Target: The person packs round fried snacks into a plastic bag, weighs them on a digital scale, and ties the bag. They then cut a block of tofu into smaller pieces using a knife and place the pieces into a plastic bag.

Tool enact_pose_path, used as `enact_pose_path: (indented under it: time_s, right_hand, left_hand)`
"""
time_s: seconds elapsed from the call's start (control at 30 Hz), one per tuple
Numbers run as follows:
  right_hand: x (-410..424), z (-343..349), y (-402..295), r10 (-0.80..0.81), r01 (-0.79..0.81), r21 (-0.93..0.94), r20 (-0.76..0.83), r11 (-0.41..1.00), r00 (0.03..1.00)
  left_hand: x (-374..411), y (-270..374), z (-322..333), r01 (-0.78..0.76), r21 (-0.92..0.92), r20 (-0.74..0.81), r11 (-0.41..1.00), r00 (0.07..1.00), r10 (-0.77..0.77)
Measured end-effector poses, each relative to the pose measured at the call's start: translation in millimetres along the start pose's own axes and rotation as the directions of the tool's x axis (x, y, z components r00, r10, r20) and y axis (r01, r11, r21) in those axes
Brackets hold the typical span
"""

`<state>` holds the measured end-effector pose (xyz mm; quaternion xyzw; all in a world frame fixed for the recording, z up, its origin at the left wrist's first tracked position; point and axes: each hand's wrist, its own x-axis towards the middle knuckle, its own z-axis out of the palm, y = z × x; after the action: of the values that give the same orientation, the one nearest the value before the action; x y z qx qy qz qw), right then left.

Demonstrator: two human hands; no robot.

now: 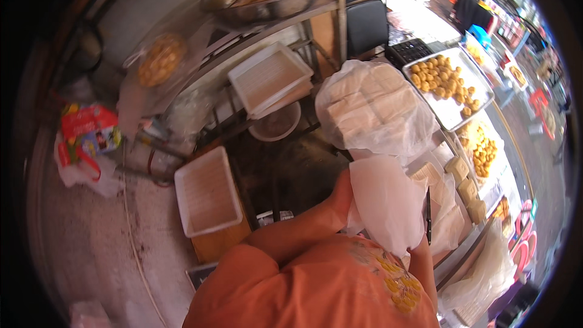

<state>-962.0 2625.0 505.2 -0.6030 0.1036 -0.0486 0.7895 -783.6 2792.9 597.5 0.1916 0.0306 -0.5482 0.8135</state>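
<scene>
A thin white sheet (387, 205), cloth or plastic, hangs bunched in front of me between my two hands. My left hand (345, 193) grips its left edge, with the fingers mostly hidden behind it. At the lower right edge my right hand (418, 247) holds it, also partly covered. Just beyond lies a stack of pale tofu-like slabs (373, 100) wrapped in white translucent cloth or plastic. To the right, a black-handled knife (428, 218) rests beside more pale slabs on wrinkled cloth (444, 218). Several tan blocks (467, 190) stand in a row past it.
A metal tray (485, 95) of round golden-brown balls stands at the upper right, with smaller yellow pieces (483, 155) nearby. White plastic trays (234, 191) (268, 77) lie left and ahead. A large metal bowl (273, 7) sits on a shelf. A plastic bag (483, 273) lies lower right.
</scene>
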Motion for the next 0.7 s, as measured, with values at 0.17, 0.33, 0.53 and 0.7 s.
enact_pose_path:
  time_s: [0.17, 0.33, 0.53, 0.7]
  right_hand:
    - [16.4, 35.2, -28.5, 0.174, -0.235, 0.451, 0.172, 0.861, 0.970]
    - [37.1, 96.4, -71.5, 0.139, -0.199, 0.241, 0.246, 0.950, 0.959]
    - [77.9, 107.1, -36.2, -0.076, 0.089, -0.398, 0.050, 0.913, 0.996]
    - [76.8, 79.5, -20.2, 0.020, -0.029, -0.398, -0.026, 0.917, 0.999]
  left_hand:
    - [-34.7, -25.2, -47.8, -0.315, 0.495, -0.140, 0.810, 0.891, 0.432]
    - [-59.0, -26.2, -108.4, -0.369, 0.793, 0.082, 0.485, 0.853, 0.515]
    - [-139.9, 13.0, -141.2, -0.453, 0.114, -0.297, 0.884, 0.834, 0.465]
    - [-276.9, 84.2, -247.9, -0.770, 0.421, -0.625, 0.479, 0.136, 0.768]
